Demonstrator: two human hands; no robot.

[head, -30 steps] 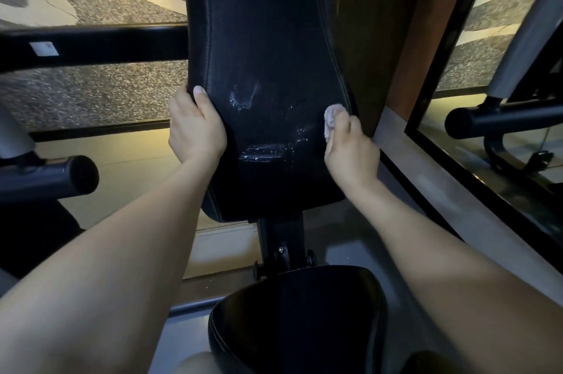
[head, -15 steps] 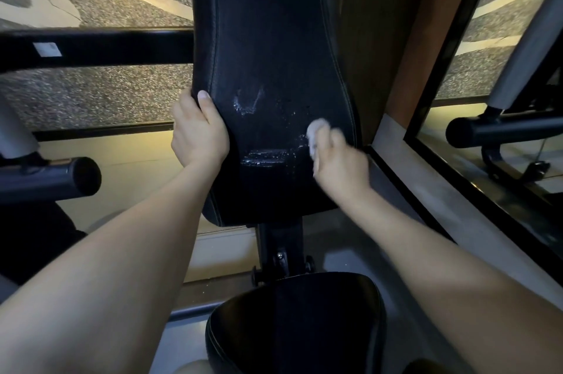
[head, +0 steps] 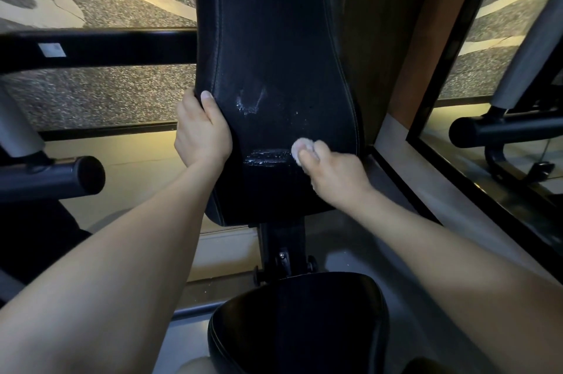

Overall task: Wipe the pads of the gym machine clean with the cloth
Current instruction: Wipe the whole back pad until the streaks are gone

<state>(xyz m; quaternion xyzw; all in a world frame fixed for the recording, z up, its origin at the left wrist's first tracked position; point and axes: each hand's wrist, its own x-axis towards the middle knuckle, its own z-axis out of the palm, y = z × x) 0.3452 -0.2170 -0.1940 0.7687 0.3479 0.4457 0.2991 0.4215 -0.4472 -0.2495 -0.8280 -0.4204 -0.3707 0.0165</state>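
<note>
A tall black back pad [head: 274,38] of the gym machine rises in front of me, with wet foamy streaks across its lower half. My left hand [head: 201,133] grips the pad's left edge, thumb on the front face. My right hand [head: 332,172] holds a small bunched white cloth [head: 301,149] and presses it on the pad, right beside the lower wet streak. Below, the black seat pad [head: 298,322] sits close to me.
A black horizontal bar [head: 97,47] runs off to the left behind the pad. A round black handle [head: 61,178] sticks out at the left. On the right a mirror [head: 502,99] shows another handle and frame. A black post [head: 283,248] joins pad and seat.
My right hand has slid the cloth from the pad's right edge down and leftwards toward the lower wet streak. My left hand has kept its hold on the left edge.
</note>
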